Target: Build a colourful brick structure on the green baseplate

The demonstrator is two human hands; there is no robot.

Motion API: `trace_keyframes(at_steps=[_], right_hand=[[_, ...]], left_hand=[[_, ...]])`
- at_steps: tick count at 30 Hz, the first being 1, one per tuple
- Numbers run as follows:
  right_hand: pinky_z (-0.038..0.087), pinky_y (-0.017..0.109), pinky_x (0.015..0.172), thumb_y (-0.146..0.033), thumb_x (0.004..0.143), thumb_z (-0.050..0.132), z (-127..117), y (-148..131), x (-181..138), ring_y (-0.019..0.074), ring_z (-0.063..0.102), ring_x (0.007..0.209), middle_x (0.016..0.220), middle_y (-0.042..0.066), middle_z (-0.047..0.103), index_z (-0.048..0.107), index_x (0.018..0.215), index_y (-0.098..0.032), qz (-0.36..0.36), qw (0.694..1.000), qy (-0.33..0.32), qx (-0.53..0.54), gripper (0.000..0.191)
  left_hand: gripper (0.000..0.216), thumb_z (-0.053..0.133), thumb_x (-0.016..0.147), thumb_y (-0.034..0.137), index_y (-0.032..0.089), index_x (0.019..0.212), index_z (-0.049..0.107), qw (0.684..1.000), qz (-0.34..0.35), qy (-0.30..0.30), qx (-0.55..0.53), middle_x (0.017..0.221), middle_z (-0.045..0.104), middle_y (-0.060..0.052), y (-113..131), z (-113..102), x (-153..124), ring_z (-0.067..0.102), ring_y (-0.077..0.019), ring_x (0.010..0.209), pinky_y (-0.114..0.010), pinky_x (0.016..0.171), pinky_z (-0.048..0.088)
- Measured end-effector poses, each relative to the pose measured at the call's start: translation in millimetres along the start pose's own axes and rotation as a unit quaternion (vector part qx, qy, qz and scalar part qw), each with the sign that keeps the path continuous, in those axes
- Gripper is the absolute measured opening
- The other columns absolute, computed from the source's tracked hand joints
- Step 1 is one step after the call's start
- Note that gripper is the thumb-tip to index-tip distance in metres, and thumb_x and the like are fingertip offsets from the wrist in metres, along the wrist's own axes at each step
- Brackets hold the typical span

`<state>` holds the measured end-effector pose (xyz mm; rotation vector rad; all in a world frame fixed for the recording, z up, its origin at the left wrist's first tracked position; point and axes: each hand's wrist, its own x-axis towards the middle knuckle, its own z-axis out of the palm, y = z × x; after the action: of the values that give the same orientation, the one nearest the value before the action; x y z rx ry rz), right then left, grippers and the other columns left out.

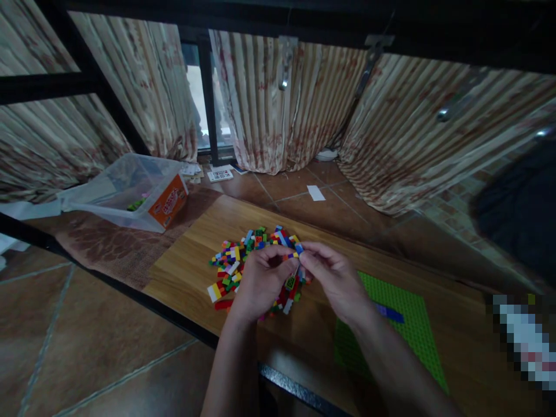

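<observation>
Over a heap of coloured toy building bricks [234,266], my two hands meet at the fingertips. My left hand [263,281] is closed, thumb and forefinger pinching a small row of bricks with yellow and orange parts. A blue brick [299,248] sits at the end of that row, where the closed fingers of my right hand [332,278] grip it. Whether the bricks are fully joined I cannot tell. Under my right forearm lies a green baseplate [408,336], partly hidden, with a blue and purple strip of bricks [391,313] on it.
The wooden board [186,272] carries the heap and the baseplate. At the back left stands a clear plastic bin [113,214] with an orange label and a few bricks inside. Striped curtains [278,104] hang behind. A white paper [315,193] lies on the tiled floor.
</observation>
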<state>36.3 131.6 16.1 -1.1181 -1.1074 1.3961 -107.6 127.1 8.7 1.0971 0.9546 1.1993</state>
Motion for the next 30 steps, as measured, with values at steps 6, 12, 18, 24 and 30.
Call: trace_keyframes(at_steps=[6,12,18,24,30], right_hand=[[0.043,0.022,0.054,-0.048,0.070,0.079,0,19,-11,0.0087,0.052,0.058,0.064,-0.002,0.063,0.075,0.081,-0.020,0.053,0.998,0.030,0.024,0.030],[0.043,0.021,0.054,-0.052,0.067,0.080,-13,32,-20,0.0087,0.055,0.059,0.071,0.000,0.067,0.072,0.079,-0.019,0.084,0.991,0.096,0.027,0.036],[0.041,0.020,0.050,-0.050,0.070,0.079,-22,28,-20,0.0086,0.053,0.055,0.068,0.000,0.067,0.072,0.095,-0.020,0.102,0.984,0.117,0.083,0.040],[0.048,0.023,0.058,-0.042,0.068,0.081,-27,29,-28,0.0109,0.059,0.062,0.078,0.003,0.073,0.073,0.100,-0.021,0.128,0.976,0.119,0.132,0.039],[0.049,0.024,0.065,-0.036,0.067,0.082,-48,24,-58,0.0107,0.061,0.070,0.092,0.004,0.073,0.072,0.109,-0.024,0.142,0.977,0.117,0.103,0.045]], left_hand=[[0.013,0.063,0.082,0.024,0.016,0.084,0.074,0.992,-0.025,-0.051,0.112,0.071,0.069,0.000,1,-6,-4,0.058,-0.0116,0.063,-0.022,0.061,0.045],[0.015,0.061,0.079,0.024,0.019,0.074,0.074,0.942,-0.046,-0.023,0.333,0.064,0.066,0.002,-4,-22,-7,0.055,-0.0122,0.060,-0.024,0.059,0.040],[0.020,0.069,0.072,0.031,0.021,0.087,0.077,0.920,-0.080,0.025,0.384,0.066,0.067,0.001,-4,-29,-7,0.057,-0.0144,0.061,-0.025,0.058,0.040],[0.032,0.065,0.078,0.041,0.019,0.098,0.076,0.933,-0.059,0.065,0.349,0.071,0.069,-0.001,-7,-34,-4,0.060,-0.0162,0.065,-0.027,0.061,0.043],[0.035,0.062,0.083,0.042,0.015,0.105,0.073,0.968,-0.015,0.066,0.243,0.081,0.071,-0.003,-2,-24,0,0.060,-0.0154,0.071,-0.026,0.064,0.046]])
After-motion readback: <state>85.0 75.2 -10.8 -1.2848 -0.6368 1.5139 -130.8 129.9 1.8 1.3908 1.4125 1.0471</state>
